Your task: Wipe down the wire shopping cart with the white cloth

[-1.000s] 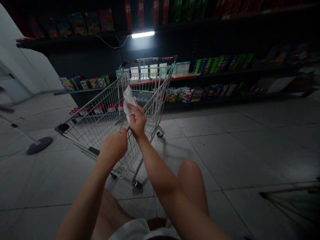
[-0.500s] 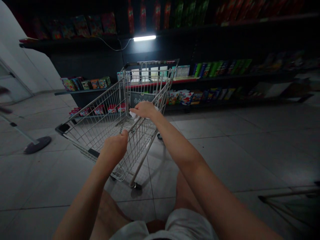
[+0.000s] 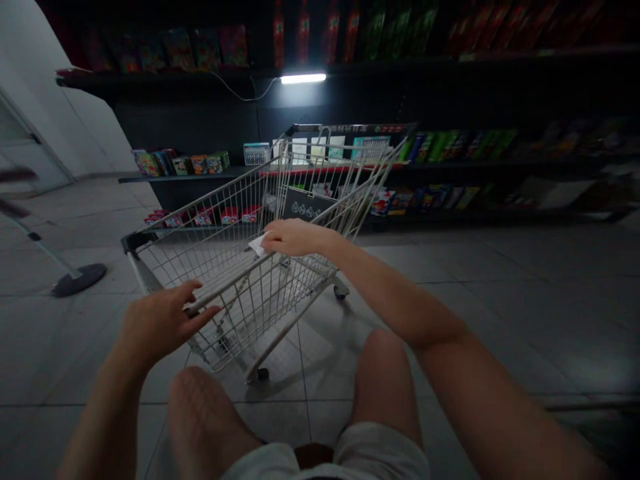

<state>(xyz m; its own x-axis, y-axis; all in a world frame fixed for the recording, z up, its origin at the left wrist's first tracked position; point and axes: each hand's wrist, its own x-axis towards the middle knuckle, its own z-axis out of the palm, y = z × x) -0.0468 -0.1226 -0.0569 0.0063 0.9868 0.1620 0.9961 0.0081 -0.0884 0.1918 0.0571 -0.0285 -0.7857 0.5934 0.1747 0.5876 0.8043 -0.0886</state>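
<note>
A wire shopping cart (image 3: 240, 277) stands at an angle before me, its side rail nearest my hands. My right hand (image 3: 295, 237) is closed on a small white cloth (image 3: 259, 245), pressed against the top of that rail. Only a corner of the cloth shows past the fingers; the rest is under the hand. My left hand (image 3: 165, 317) is at the rail's near left end, thumb and finger apart on either side of it, not wrapped tight. A dark panel with pale symbols (image 3: 305, 205) is inside the cart, toward its handle (image 3: 350, 127).
Behind the cart, dark shelves (image 3: 175, 113) carry boxes, packets and bottles. A lit tube lamp (image 3: 303, 79) hangs below the upper shelf. To the left stands a round-based pole (image 3: 80, 280). The cart's casters (image 3: 263, 375) rest on the tiled floor near my knees.
My left hand has moved left along the rail and its fingers have loosened. The cart has turned, its handle end shifting right. My right hand, still with the cloth, stays on the rail.
</note>
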